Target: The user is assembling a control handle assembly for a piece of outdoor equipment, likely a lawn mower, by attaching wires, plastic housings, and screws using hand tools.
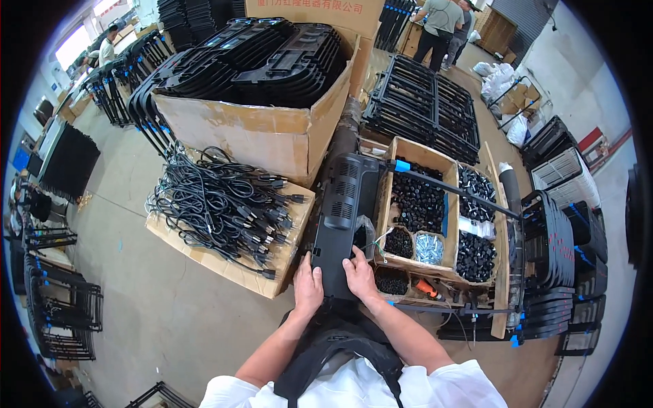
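Note:
A long black plastic housing (333, 238) with vent slots on a raised section lies lengthwise in front of me. My left hand (308, 284) grips its left edge near the close end, and my right hand (360, 274) grips the edge opposite. The fingers curl partly out of sight at the sides. Just right of my right hand stands a wooden compartment box (447, 262) with black caps (416, 197), silver screws (429, 248) and small black parts (398, 243). To the left, a heap of black power cords (218, 204) rests on cardboard (197, 248).
A large carton (231, 136) of stacked black plastic panels (286, 64) stands beyond the cords. Black metal frames (422, 102) are piled behind the box. An orange-handled tool (428, 288) lies below its compartments. Other people (442, 27) stand at the back.

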The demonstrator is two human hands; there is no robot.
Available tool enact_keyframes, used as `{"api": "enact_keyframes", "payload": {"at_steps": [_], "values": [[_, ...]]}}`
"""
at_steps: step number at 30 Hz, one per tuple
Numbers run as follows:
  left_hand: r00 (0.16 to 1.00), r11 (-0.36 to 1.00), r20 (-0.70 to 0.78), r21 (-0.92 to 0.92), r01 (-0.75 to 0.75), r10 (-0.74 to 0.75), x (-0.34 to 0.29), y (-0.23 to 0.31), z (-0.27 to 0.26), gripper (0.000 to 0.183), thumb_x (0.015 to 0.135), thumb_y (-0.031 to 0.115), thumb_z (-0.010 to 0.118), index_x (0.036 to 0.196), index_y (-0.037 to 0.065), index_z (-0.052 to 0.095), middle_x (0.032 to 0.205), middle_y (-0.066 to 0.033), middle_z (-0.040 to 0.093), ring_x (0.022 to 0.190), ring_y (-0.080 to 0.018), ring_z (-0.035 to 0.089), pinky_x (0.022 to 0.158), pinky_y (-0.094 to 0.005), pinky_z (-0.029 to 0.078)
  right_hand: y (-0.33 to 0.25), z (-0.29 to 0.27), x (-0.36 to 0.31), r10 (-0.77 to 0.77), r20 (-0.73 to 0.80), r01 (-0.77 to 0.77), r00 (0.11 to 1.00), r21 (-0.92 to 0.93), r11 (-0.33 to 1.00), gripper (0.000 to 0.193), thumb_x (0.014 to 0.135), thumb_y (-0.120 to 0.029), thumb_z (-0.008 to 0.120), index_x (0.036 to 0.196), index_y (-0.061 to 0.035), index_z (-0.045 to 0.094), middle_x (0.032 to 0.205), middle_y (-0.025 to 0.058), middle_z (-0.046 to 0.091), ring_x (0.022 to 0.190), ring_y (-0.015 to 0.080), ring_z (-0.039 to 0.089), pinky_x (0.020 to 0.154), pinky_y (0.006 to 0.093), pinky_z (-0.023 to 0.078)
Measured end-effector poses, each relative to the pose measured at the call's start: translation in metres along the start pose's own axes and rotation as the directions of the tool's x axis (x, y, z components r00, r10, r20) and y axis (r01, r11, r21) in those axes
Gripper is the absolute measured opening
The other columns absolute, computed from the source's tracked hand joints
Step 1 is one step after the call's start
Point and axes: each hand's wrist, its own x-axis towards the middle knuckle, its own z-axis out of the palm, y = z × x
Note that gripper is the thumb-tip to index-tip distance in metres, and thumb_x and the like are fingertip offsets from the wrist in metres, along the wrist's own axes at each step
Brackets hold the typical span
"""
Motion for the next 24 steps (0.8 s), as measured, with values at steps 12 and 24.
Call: {"api": "enact_keyframes", "payload": {"at_steps": [12,24], "values": [[0.994,0.997,-0.097,0.068,0.048,-0.041,-0.003,-0.001,-0.001,0.05,0.11,0.02,0.048,0.153,-0.006,0.044,0.15,-0.028,0.053,0.14,-0.0414,0.05,0.118,-0.0438,0.038,0.007,-0.064,-0.014,-0.128,0.094,0.122,0.987,0.068,0.99,0.055,0.097,-0.022,0.067,0.146,-0.0013,0.053,0.105,0.014,0.07,0.091,0.0313,0.07,0.086,0.0429,0.056],[0.826,0.925,0.562,0.288,-0.249,0.047,-0.128,0.034,0.145,0.008,0.093,0.013,0.072,0.096,0.006,0.074,0.093,-0.0121,0.07,0.089,-0.0333,0.067,0.079,-0.0454,0.054,0.289,-0.223,-0.148,0.601,0.325,-0.67,0.73,0.513,0.537,0.023,0.1,-0.025,0.069,0.094,-0.004,0.075,0.078,0.0026,0.07,0.062,0.0094,0.06,0.054,0.027,0.045]]}}
